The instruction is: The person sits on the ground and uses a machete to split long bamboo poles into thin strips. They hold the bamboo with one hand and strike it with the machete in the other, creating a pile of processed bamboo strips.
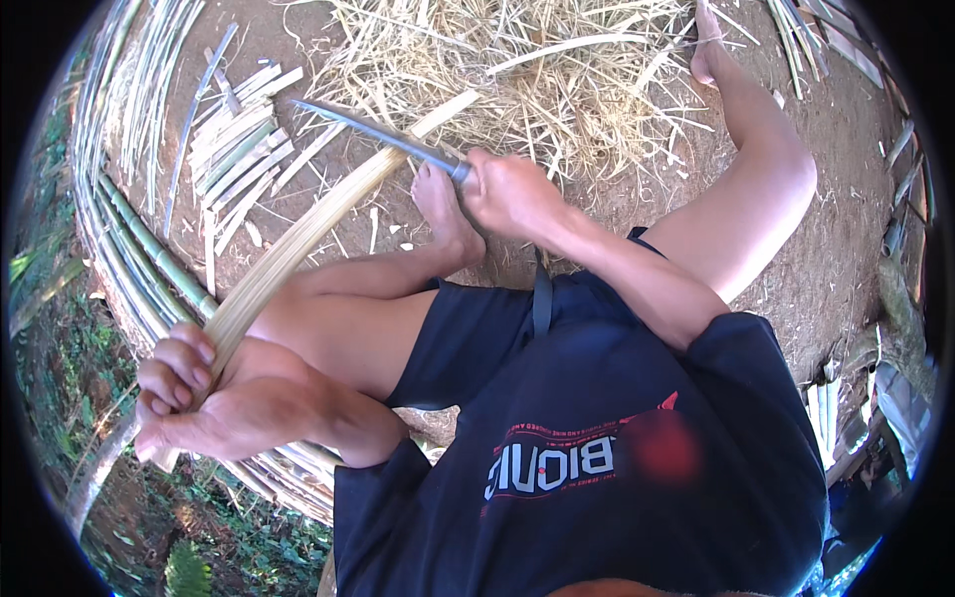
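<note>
Both bare hands are seen from above, each closed in a grip, with the legs bent and spread.
The left hand is held out low to the left, its fingers curled over and its thumb laid along the near side; the left forearm is stretched sideways. The right hand is clenched ahead of the torso, and the right forearm is angled forward and inward. The left foot is drawn in; the right foot is placed farther ahead.
</note>
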A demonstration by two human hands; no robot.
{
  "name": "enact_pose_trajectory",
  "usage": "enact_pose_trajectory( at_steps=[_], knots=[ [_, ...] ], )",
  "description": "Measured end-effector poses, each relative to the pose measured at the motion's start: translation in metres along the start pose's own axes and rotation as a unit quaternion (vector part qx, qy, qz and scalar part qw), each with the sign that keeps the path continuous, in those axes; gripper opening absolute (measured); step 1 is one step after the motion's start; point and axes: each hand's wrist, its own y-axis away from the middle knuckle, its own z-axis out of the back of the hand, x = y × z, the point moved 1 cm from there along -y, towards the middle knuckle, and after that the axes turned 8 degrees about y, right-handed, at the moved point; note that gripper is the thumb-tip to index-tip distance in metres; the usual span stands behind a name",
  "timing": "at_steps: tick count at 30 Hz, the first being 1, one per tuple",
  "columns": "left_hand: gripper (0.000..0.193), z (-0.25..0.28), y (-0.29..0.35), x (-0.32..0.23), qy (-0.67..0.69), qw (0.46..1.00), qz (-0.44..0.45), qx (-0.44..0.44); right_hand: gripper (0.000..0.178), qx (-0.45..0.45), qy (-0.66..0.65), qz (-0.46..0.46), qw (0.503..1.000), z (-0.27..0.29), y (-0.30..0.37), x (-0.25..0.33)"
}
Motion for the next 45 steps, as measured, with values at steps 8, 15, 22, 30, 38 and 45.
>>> enact_pose_trajectory(
  at_steps=[8, 15, 22, 30, 38, 45],
  knots=[
    [0.044, -0.013, 0.003, -0.003, 0.018, 1.000, 0.006, -0.009, 0.017, 0.001, 0.090, -0.038, 0.995, -0.027, -0.042, -0.083],
    [0.047, -0.007, -0.031, 0.013, -0.061, 0.998, 0.029, 0.018, 0.015, 0.090, 0.045, -0.074, 0.992, -0.011, -0.035, -0.031],
    [0.041, -0.022, -0.077, 0.055, 0.038, 0.990, 0.106, 0.088, 0.022, 0.061, 0.106, -0.206, 0.971, -0.032, -0.060, -0.162],
    [0.040, 0.001, -0.112, 0.083, 0.073, 0.982, 0.144, 0.094, 0.027, 0.090, 0.073, -0.153, 0.981, -0.026, -0.039, -0.087],
    [0.059, -0.008, -0.105, 0.058, 0.145, 0.958, 0.232, 0.084, 0.017, 0.101, -0.070, -0.275, 0.953, -0.015, -0.038, -0.158],
    [0.047, 0.010, -0.107, 0.064, 0.357, 0.883, 0.276, 0.129, 0.030, 0.052, -0.108, -0.148, 0.982, -0.013, -0.003, -0.012]
  ],
)
